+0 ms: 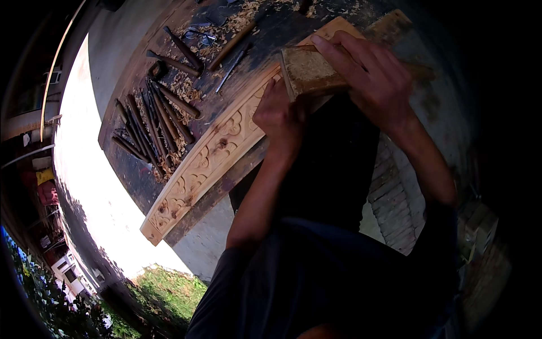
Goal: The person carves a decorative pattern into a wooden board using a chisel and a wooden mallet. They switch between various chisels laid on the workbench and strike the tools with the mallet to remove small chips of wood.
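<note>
A long pale board (206,155) with carved floral relief runs diagonally across the worktable. My left hand (278,116) is closed low over the board's carved face, close to its middle. Whatever its fingers hold is hidden by the hand and the block above. My right hand (375,73) grips a worn, block-shaped wooden mallet (310,69), thumb and fingers along its top. The mallet head hangs just above my left hand and covers part of the board. I cannot tell whether the two touch.
Several wooden-handled carving chisels (161,116) lie bunched on the dark worktable (127,164), left of the board. Wood shavings (189,90) surround them. A longer wooden handle (231,45) and a slim metal tool (232,68) lie farther back. Grass (164,294) shows beyond the table at lower left.
</note>
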The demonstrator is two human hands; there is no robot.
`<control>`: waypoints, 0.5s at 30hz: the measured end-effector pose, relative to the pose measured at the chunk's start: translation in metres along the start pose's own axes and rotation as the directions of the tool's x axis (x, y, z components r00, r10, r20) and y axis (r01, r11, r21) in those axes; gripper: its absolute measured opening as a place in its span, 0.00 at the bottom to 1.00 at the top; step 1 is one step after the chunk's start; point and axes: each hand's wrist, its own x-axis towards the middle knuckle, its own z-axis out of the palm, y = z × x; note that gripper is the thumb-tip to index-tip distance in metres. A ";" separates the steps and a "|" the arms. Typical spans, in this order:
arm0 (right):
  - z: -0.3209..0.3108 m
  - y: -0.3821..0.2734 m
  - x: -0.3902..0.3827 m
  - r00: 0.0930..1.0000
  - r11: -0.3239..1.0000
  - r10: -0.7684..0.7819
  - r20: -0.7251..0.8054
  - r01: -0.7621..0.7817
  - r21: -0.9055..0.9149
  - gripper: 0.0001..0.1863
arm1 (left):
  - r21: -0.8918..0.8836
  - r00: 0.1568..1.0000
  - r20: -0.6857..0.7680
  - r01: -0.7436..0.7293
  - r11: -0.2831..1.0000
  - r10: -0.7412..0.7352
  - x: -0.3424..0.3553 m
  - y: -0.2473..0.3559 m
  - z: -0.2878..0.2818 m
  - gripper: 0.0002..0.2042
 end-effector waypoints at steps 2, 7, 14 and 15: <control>-0.002 0.002 0.000 1.000 0.999 0.027 0.003 -0.027 0.039 0.42 | -0.048 0.996 -0.037 0.084 0.995 -0.086 0.002 0.000 0.001 0.08; 0.001 0.002 0.004 0.990 0.982 0.141 -0.019 -0.138 0.130 0.47 | -0.294 0.944 -0.068 0.291 0.911 -0.323 0.006 0.001 0.006 0.05; -0.001 0.000 0.010 0.988 0.980 0.148 0.049 -0.153 0.130 0.50 | -0.228 0.963 -0.056 0.244 0.942 -0.263 0.004 -0.002 0.002 0.06; 0.000 0.001 0.010 0.988 0.980 0.148 0.047 -0.152 0.125 0.50 | -0.212 0.964 -0.046 0.248 0.945 -0.263 0.005 0.001 0.001 0.06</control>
